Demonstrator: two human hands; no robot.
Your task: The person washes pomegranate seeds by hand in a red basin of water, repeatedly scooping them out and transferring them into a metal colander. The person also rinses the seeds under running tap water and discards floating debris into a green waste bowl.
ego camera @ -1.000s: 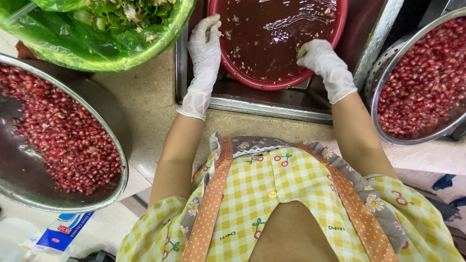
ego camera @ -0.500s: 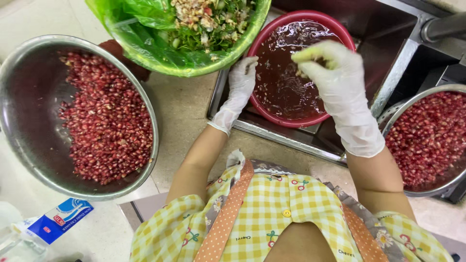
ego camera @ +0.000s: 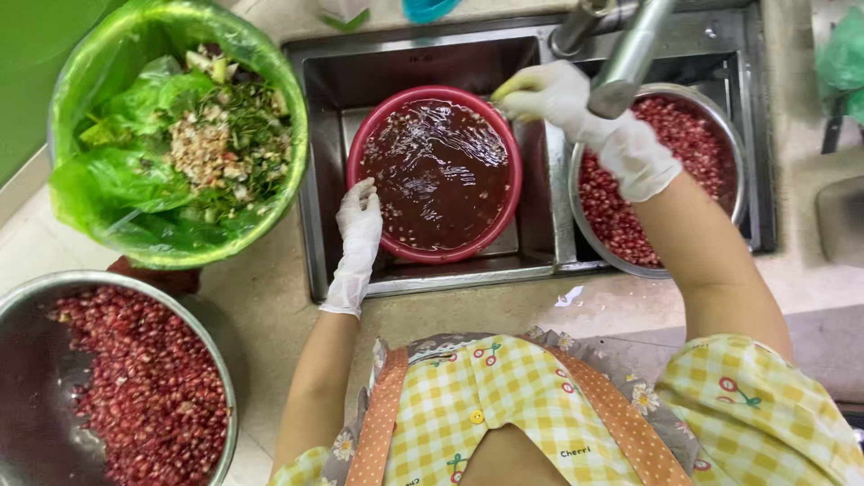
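**A:** Where are our hands?

**B:** Our left hand (ego camera: 360, 216) rests on the red bowl (ego camera: 432, 92), at the bowl's 9 o'clock. Its fingers (ego camera: 363, 193) lie loose against the rim and grip nothing.

**A:** And the other one?

**B:** Our right hand (ego camera: 558, 94) is up at the bowl's 1 o'clock, under the tap (ego camera: 630, 54). Its fingers (ego camera: 531, 83) are pinched on a small yellow bit (ego camera: 506, 88). We can't tell what it is.

**A:** What's in the bowl?

**B:** Dark red water. The bowl sits in the sink (ego camera: 360, 63). A metal bowl (ego camera: 720, 112) of red seeds (ego camera: 621, 207) is at its 3 o'clock.

**A:** So what are we doing?

**B:** We think we are picking scraps out of the water.

**A:** Where could the bit go?

**B:** The green bin (ego camera: 81, 81) of scraps is at 10 o'clock, so our arm would have to cross over the water. The surface (ego camera: 270, 306) lies between. Another big bowl (ego camera: 27, 387) of seeds sits at 8 o'clock.
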